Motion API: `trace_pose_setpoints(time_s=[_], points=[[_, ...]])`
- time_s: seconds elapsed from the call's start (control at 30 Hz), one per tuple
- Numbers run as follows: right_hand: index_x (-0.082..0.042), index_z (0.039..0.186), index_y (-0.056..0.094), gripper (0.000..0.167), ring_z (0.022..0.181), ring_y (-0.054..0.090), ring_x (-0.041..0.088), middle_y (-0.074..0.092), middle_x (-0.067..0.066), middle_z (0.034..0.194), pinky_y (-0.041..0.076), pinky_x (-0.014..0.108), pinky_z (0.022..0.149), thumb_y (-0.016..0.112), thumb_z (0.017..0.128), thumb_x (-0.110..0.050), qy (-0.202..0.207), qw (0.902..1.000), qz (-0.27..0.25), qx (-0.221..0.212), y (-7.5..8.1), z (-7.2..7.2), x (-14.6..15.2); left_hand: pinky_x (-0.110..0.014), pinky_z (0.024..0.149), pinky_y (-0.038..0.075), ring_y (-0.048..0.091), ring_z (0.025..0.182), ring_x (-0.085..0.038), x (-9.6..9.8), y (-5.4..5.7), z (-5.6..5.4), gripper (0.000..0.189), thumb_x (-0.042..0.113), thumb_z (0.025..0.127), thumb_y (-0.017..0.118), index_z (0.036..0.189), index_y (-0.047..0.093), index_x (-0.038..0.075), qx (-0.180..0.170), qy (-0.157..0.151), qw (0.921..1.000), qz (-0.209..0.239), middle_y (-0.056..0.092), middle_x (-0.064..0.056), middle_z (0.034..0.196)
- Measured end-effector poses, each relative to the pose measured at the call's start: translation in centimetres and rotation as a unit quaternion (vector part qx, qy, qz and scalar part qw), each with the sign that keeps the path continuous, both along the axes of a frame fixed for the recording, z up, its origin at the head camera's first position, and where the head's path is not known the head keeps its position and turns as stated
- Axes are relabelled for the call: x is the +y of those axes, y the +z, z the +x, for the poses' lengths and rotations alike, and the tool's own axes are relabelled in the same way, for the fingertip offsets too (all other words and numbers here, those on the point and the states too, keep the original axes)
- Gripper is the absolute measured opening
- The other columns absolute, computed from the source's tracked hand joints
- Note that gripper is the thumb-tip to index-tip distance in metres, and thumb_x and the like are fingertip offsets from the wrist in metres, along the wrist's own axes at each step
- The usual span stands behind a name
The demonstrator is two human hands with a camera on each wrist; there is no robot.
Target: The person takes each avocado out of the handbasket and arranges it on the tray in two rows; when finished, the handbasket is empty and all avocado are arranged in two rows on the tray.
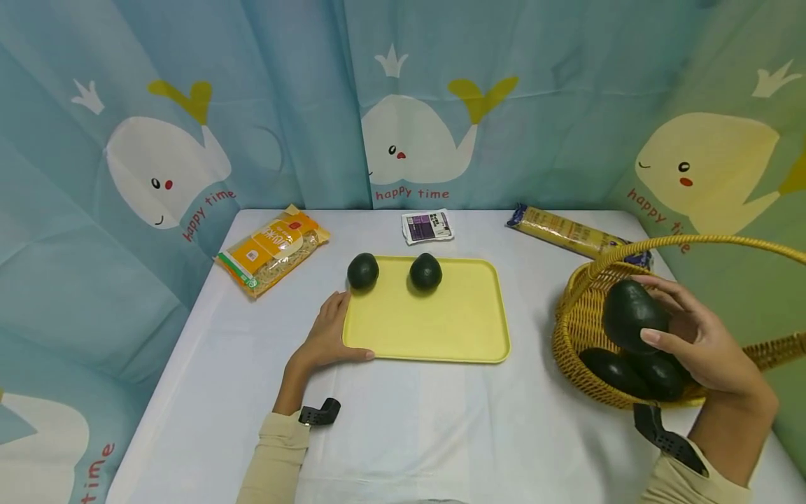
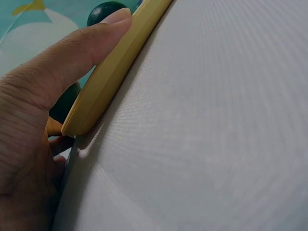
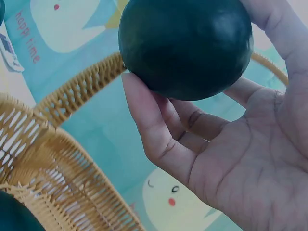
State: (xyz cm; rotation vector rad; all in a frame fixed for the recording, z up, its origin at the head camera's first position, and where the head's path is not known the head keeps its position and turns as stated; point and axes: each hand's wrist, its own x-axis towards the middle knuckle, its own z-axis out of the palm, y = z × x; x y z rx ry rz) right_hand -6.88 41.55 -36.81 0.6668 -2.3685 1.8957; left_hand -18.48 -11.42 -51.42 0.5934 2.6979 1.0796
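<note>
My right hand (image 1: 711,336) holds a dark green avocado (image 1: 634,315) above the wicker basket (image 1: 569,336), thumb on one side and fingers on the other. In the right wrist view the held avocado (image 3: 185,48) fills the top, with the basket's weave (image 3: 72,168) below left. More avocados (image 1: 655,374) lie inside the basket. My left hand (image 1: 330,336) grips the near left corner of a yellow tray (image 1: 434,329), thumb along its front edge and fingers at its left side. Two avocados rest toward the tray's back: one (image 1: 363,271) at the left corner, another (image 1: 425,272) near the middle.
An orange noodle packet (image 1: 273,250) lies at the back left of the white table (image 1: 403,427). Behind the tray is a small white and purple packet (image 1: 427,227). A long yellow packet (image 1: 567,232) lies behind the basket, whose handle (image 1: 705,240) arches up.
</note>
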Motion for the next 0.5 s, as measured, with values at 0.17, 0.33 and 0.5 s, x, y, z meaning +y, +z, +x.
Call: trace_pose_setpoints(time_s=[0.17,0.33,0.5], points=[[0.01,0.149,0.022,0.073,0.134,0.036,0.011,0.027,0.012,0.154,0.046,0.013,0.09,0.044,0.082,0.028,0.001,0.9995,0.025,0.018,0.8,-0.1,-1.1,-0.06,0.119,0.011,0.004,0.151,-0.034,0.0,-0.2,-0.1,0.133,0.054,0.059,0.085,0.159,0.007,0.013,-0.001,0.005,1.0,0.0,0.018,-0.015,0.159],[0.014,0.147,0.023,0.073,0.134,0.038,0.013,0.028,0.016,0.153,0.045,0.014,0.093,0.046,0.08,0.03,0.033,0.9987,0.014,0.035,0.9,-0.7,-2.1,-0.062,0.118,0.012,0.004,0.151,-0.036,-0.1,-0.2,-0.1,0.133,0.054,0.059,0.085,0.158,0.007,0.011,0.002,0.002,1.0,-0.002,0.018,-0.017,0.159],[0.015,0.146,0.024,0.073,0.129,0.044,0.013,0.033,0.013,0.15,0.048,0.016,0.091,0.046,0.078,0.03,0.062,0.9975,0.002,0.033,0.9,-1.1,-3.0,-0.061,0.118,0.014,0.006,0.151,-0.035,0.0,-0.2,0.0,0.133,0.055,0.059,0.085,0.158,0.007,0.013,0.001,0.001,1.0,0.0,0.019,-0.016,0.158]])
